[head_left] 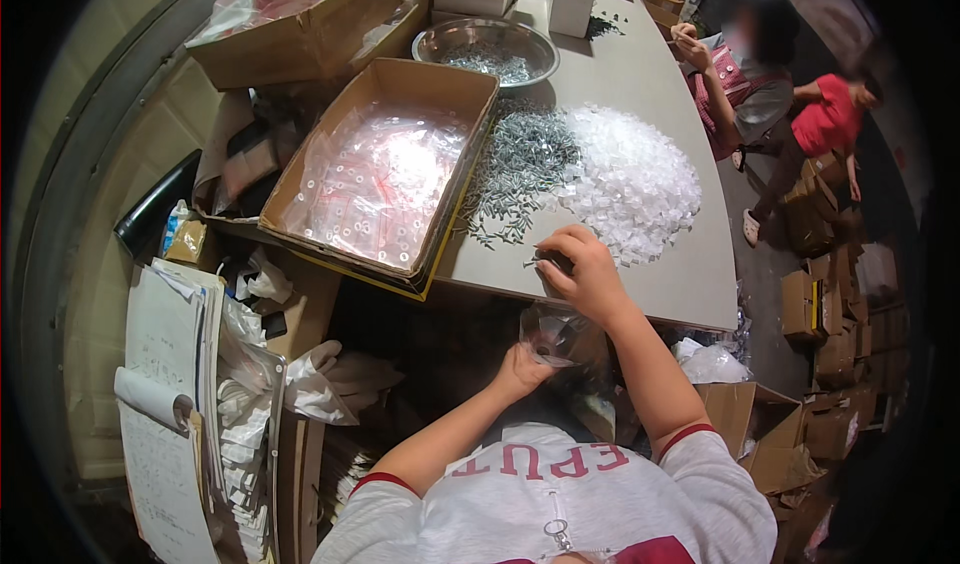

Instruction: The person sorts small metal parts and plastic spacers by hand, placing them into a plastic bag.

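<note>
My right hand (585,276) is over the table's near edge, fingers curled in a pinch around a few small grey screws (531,262). Below the edge, my left hand (524,370) grips a small clear plastic bag (553,336), its mouth spread toward the table. Just beyond my right hand lies a heap of grey screws (522,164). Against its right side rests a larger heap of small white plastic pieces (638,186). To the left, a shallow cardboard box (478,94) holds many flat clear bags (375,179) with red lines and round holes.
A metal bowl (553,62) of small hardware stands behind the screws. Cardboard cartons (300,32) crowd the back left, and papers (165,404) hang at lower left. Two people (745,79) are beyond the table's right edge, near stacked boxes (835,294).
</note>
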Tool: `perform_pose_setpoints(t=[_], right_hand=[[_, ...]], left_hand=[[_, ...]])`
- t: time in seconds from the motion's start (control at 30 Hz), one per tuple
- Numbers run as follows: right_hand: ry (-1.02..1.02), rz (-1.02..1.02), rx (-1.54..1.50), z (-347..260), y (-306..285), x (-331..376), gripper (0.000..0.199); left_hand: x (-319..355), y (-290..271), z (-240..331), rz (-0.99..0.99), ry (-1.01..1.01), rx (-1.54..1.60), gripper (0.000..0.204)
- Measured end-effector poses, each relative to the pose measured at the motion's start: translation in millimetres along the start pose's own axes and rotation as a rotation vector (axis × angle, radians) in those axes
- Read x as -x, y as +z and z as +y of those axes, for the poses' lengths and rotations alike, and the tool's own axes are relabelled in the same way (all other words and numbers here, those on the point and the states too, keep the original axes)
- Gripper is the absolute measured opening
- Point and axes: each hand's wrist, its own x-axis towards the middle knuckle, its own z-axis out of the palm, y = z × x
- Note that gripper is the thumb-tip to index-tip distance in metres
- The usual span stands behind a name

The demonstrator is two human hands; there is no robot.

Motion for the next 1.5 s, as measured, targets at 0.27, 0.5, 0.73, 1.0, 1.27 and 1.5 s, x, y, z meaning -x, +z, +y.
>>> perform_pose_setpoints(t=[0.27,0.5,0.73,1.0,1.27,1.5], right_hand=[[-0.202,-0.046,0.084,-6.9,0.2,-10.9,0.050],[-0.052,-0.048,-0.023,-3.6,-5.8,-1.7,0.044],[-0.086,0.007,-0.013,-3.9,-3.8,-1.4,0.045],[-0.152,0.018,0.026,5.8,-4.2,-7.8,0.027],[-0.156,0.157,0.127,12.3,5.8,-6.2,0.009],[-0.169,0.202,0.101,-3.4,-1.0,-5.1,0.011]], left_hand=[[1.5,-1.2,10.0,-0.006,0.014,0.049,0.042],[0.6,-0.3,13.3,0.014,0.025,0.046,0.043],[1.6,0.9,15.3,0.020,0.011,0.037,0.045],[1.7,3.2,4.0,0.032,0.008,0.038,0.045],[0.6,3.8,1.6,0.028,0.009,0.017,0.042],[2.0,0.0,11.7,0.028,0.009,-0.011,0.043]])
